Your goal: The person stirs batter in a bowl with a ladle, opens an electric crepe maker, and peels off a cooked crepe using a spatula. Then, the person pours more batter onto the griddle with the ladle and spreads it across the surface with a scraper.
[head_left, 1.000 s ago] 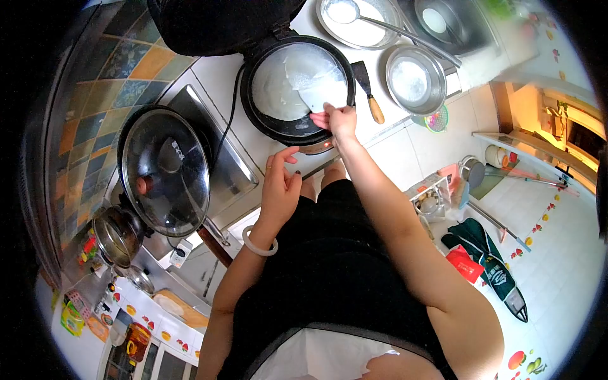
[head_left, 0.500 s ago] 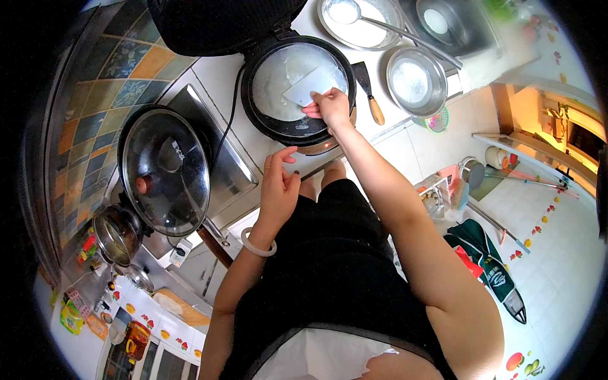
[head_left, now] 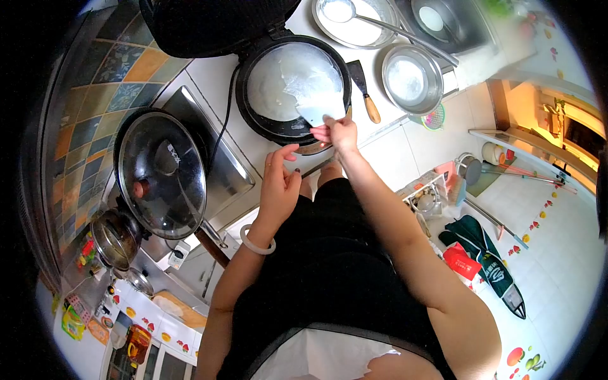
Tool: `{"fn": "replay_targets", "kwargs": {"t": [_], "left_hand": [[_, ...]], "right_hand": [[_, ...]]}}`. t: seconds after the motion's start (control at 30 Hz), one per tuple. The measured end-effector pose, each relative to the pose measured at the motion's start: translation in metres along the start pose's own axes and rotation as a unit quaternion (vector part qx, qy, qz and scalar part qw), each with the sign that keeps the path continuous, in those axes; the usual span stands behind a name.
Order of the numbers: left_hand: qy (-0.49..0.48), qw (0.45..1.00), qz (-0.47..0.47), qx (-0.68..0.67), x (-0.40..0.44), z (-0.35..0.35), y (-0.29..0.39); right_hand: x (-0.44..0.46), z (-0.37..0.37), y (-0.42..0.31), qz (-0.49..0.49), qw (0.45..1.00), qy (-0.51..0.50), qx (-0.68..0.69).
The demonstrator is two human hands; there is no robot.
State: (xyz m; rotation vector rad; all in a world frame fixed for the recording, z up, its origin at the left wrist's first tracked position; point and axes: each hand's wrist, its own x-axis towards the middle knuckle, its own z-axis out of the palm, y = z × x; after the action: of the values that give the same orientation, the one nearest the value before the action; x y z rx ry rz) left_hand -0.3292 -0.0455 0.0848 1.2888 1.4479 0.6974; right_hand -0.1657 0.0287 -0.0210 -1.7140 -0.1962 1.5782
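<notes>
Pale, thin batter covers most of the round black griddle, whose lid is raised. My right hand pinches a flat white scraper at the griddle's lower right, and the scraper's far edge lies against the batter. Nearer to my body, my left hand hangs in front of the griddle with its fingers apart and holds nothing; a white bangle is on that wrist. A spatula with a wooden handle lies on the counter to the right of the griddle.
Behind the spatula are a metal bowl and a larger bowl of white batter with a ladle across it. A sink is at the back right. On the left stands a glass-lidded wok, with a black cord beside it.
The scraper in my right hand first moved inward and left over the batter, then came back toward the griddle's lower right edge. My left hand has barely moved.
</notes>
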Motion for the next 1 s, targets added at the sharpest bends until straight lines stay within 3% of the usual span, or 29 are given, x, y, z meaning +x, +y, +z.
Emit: {"fn": "replay_targets", "kwargs": {"t": [0.1,0.23,0.37,0.43,0.53,0.6,0.73,0.87,0.97,1.0], "left_hand": [[0.001,1.0,0.007,0.007,-0.001,-0.001,0.001],[0.027,0.999,0.005,-0.016,-0.007,-0.001,-0.004],[0.072,0.997,-0.011,-0.04,-0.014,0.003,-0.004],[0.124,0.99,-0.015,-0.061,-0.016,0.015,-0.009],[0.186,0.979,-0.021,-0.079,-0.013,0.04,-0.022],[0.225,0.971,-0.035,-0.071,-0.01,0.059,-0.023],[0.318,0.94,-0.072,-0.098,-0.002,0.106,-0.014],[0.375,0.909,-0.12,-0.139,0.009,0.146,0.006],[0.438,0.882,-0.117,-0.13,0.017,0.171,0.01],[0.434,0.88,-0.137,-0.138,0.015,0.174,0.016]], "right_hand": [[-0.016,0.005,-0.001,0.021,0.999,-0.035,0.033],[-0.011,0.003,-0.029,-0.025,0.993,-0.081,-0.082],[0.032,-0.003,-0.075,-0.087,0.937,-0.151,-0.304],[0.036,0.016,-0.126,-0.181,0.807,-0.175,-0.534],[0.056,0.038,-0.157,-0.25,0.618,-0.237,-0.707],[0.057,0.058,-0.173,-0.298,0.449,-0.304,-0.785],[0.053,0.091,-0.187,-0.371,0.178,-0.421,-0.808],[0.076,0.108,-0.177,-0.46,0.036,-0.53,-0.711],[0.091,0.119,-0.162,-0.434,0.003,-0.599,-0.673],[0.091,0.124,-0.158,-0.422,-0.038,-0.602,-0.677]]}}
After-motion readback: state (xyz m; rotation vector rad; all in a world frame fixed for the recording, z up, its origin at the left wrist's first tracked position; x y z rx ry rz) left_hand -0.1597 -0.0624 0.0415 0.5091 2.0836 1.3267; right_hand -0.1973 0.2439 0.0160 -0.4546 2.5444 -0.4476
